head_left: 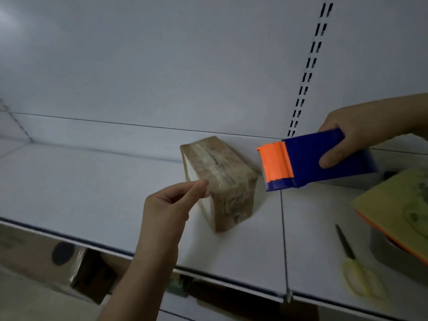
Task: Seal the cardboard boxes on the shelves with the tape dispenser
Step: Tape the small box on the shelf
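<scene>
A small brown cardboard box [222, 177], wrapped in clear tape with a taped seam along its top, stands on the white shelf [92, 193]. My left hand [176, 202] pinches a strip of clear tape at the box's near left edge between thumb and fingers. My right hand [347, 137] grips a blue tape dispenser [312, 161] with an orange front, held in the air just right of the box, its orange end toward the box.
Yellow-handled scissors [354, 267] lie on the shelf at the lower right. A yellow and orange flat item [398, 209] sits at the right edge. Cardboard boxes [34, 251] stand on the level below. A slotted upright [310, 66] runs up the back panel.
</scene>
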Motion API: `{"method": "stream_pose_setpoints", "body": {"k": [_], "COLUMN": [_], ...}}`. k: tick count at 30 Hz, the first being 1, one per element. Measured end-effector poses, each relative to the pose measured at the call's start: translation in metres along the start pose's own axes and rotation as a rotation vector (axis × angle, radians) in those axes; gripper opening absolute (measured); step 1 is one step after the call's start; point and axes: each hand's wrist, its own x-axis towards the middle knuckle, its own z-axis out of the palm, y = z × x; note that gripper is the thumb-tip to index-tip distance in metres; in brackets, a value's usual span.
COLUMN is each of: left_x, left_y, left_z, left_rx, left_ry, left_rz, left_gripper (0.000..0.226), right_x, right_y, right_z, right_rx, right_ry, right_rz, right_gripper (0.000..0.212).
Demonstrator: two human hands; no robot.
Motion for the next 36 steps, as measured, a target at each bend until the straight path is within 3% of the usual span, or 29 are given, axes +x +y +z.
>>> {"method": "stream_pose_setpoints", "body": {"k": [10,15,17,20,22,24,26,29,32,36], "left_x": [-0.015,-0.012,-0.009,0.001,0.005,0.006,0.009,0.024,0.045,0.063], "left_y": [-0.013,-0.02,-0.026,-0.051,-0.064,-0.065,-0.05,-0.022,-0.019,-0.046], "left_z": [0.02,0.023,0.025,0.017,0.009,0.006,0.007,0.019,0.043,0.051], "left_rx": [0.019,0.069,0.093,0.502,0.667,0.693,0.729,0.82,1.014,1.189], "left_ry": [0.216,0.274,0.305,0.387,0.426,0.478,0.527,0.374,0.193,0.164], "left_rz": [0.012,0.044,0.067,0.184,0.243,0.412,0.692,1.077,1.119,1.117], "left_gripper": [0.005,0.006,0.011,0.064,0.08,0.066,0.043,0.029,0.035,0.046], "right_x": [0.045,0.059,0.063,0.068,0.069,0.067,0.067,0.067,0.067,0.072], "right_y": [0.019,0.022,0.023,0.027,0.029,0.029,0.024,0.014,0.01,0.01], "right_z": [-0.007,0.003,0.003,0.005,0.005,0.003,0.0,-0.003,-0.005,0.0], "right_rx": [-0.063,-0.013,0.004,0.004,0.008,-0.001,-0.006,-0.033,-0.029,-0.023], "right_ry": [-0.097,-0.142,-0.125,-0.126,-0.127,-0.133,-0.133,-0.152,-0.158,-0.164], "right_rz": [-0.087,-0.077,-0.062,-0.056,-0.056,-0.057,-0.043,-0.045,-0.031,-0.03], "right_gripper": [0.067,0.052,0.063,0.083,0.078,0.066,0.056,0.052,0.042,0.04]}}
